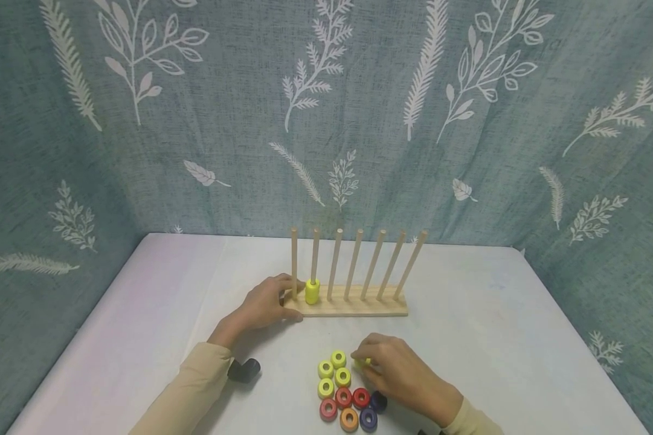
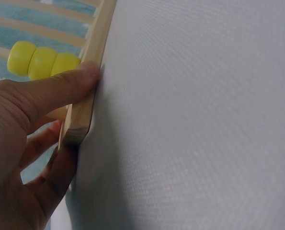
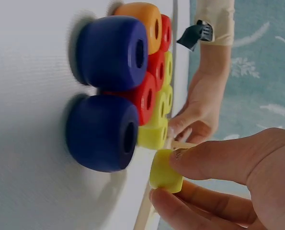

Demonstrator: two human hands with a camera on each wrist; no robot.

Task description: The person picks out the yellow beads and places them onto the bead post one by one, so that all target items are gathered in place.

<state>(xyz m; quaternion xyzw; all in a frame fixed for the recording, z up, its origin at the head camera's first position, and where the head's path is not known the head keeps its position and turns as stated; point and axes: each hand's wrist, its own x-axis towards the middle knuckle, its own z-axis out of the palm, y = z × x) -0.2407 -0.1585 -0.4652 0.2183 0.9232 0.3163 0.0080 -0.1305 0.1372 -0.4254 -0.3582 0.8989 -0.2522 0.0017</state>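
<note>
Fingers (image 3: 170,207) and thumb of the right hand (image 1: 399,368) pinch a single yellow bead (image 3: 165,173) by its sides, just to the right of a cluster of loose beads on the white counter (image 1: 467,338). Nearest in that cluster are an orange bead (image 1: 350,428) and two dark blue beads (image 3: 101,129); three red beads (image 1: 344,404) come next, then four yellow ones (image 1: 343,384). To the left, a black device (image 1: 243,370) sits at the wrist, by a beige sleeve (image 1: 198,377). Farther out, the left hand (image 1: 266,302) grips the left end of a wooden rack (image 1: 353,310), its thumb against the near edge. Seven pegs (image 1: 334,266) stand in the base; the second from the left carries three stacked yellow beads (image 2: 42,62). Behind the counter hangs a blue-green curtain (image 1: 250,121) printed with white leaves.
</note>
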